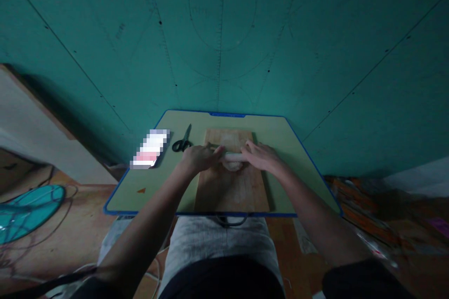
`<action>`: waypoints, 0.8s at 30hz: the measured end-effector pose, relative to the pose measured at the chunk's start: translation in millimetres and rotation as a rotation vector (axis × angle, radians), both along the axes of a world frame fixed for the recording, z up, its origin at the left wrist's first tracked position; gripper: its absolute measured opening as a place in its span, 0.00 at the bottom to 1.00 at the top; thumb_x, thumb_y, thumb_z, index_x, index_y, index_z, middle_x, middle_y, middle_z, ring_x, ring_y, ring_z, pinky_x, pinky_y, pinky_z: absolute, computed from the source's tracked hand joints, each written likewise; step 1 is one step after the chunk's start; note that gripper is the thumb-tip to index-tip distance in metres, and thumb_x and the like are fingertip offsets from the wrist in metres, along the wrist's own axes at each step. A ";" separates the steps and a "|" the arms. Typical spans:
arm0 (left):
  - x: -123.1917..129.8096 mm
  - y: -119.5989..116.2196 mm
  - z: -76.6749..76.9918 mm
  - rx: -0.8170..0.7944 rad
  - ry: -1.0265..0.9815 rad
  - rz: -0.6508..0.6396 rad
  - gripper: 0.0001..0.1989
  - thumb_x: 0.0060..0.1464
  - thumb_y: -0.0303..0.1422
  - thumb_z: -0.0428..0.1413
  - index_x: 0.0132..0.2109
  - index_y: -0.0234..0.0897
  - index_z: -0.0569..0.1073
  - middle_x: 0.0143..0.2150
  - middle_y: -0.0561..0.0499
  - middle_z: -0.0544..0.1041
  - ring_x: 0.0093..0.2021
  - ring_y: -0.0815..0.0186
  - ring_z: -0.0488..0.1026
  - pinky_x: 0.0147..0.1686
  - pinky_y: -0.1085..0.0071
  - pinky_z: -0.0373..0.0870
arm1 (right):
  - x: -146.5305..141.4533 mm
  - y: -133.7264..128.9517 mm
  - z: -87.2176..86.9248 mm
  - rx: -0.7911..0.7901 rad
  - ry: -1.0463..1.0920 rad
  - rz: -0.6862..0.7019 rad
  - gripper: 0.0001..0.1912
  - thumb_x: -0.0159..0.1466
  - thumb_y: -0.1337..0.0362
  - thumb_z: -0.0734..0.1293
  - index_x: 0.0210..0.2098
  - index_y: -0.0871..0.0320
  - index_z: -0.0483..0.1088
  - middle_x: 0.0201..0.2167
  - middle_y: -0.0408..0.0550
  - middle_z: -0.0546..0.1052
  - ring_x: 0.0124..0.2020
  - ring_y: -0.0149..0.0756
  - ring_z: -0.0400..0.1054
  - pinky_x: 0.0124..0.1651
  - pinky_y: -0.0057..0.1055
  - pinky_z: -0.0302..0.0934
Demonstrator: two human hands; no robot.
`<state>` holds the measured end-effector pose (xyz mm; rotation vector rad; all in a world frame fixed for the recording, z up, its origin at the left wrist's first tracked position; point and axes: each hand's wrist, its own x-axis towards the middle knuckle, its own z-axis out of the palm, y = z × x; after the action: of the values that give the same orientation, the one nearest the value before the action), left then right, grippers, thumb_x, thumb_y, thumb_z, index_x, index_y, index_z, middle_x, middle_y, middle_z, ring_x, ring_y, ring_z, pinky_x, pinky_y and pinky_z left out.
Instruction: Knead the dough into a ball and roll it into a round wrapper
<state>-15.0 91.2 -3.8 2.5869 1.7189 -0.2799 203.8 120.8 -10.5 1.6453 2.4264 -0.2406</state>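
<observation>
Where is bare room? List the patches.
Free: far right of the table, beside the cutting board; near left, between phone and front edge, barring an orange scrap; the board's near half. Crowded: board's far half, where left grip and right grip hold a pale rod.

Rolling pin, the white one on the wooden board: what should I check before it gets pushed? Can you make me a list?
1. Left hand on the left end of the rolling pin: ok.
2. Right hand on the right end: ok.
3. Pale lump, maybe dough, under the pin: ok, some shows on the near side.
4. Wooden board lying flat on the table: ok.
5. Scissors off the board: ok, they lie to its left.
6. Lump equally thick all over: cannot tell, the pin hides part.
</observation>
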 end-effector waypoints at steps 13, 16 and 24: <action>12.4 -12.9 -5.0 0.142 0.037 0.139 0.21 0.66 0.34 0.40 0.45 0.31 0.76 0.49 0.33 0.74 0.48 0.44 0.74 0.33 0.63 0.71 | -11.7 -18.8 0.3 0.194 0.101 -0.336 0.19 0.69 0.58 0.54 0.52 0.57 0.68 0.50 0.58 0.76 0.47 0.48 0.74 0.44 0.37 0.63; 11.2 -15.0 -9.0 0.146 0.023 0.133 0.23 0.67 0.33 0.37 0.44 0.30 0.76 0.46 0.32 0.75 0.44 0.47 0.76 0.32 0.63 0.70 | -11.1 -21.2 -2.2 0.181 0.051 -0.284 0.19 0.69 0.60 0.53 0.45 0.56 0.73 0.44 0.56 0.80 0.46 0.48 0.74 0.45 0.37 0.62; 7.6 -16.2 -17.6 0.161 0.027 0.094 0.22 0.65 0.31 0.40 0.47 0.32 0.78 0.33 0.34 0.79 0.39 0.44 0.79 0.29 0.62 0.68 | -8.8 -23.8 -4.3 0.184 -0.031 -0.165 0.24 0.71 0.61 0.52 0.43 0.60 0.78 0.44 0.58 0.81 0.46 0.47 0.75 0.45 0.34 0.61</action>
<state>-7.4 75.0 -21.5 2.6101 1.9416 -0.1824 195.0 97.0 -14.8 1.9143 2.3532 -0.0148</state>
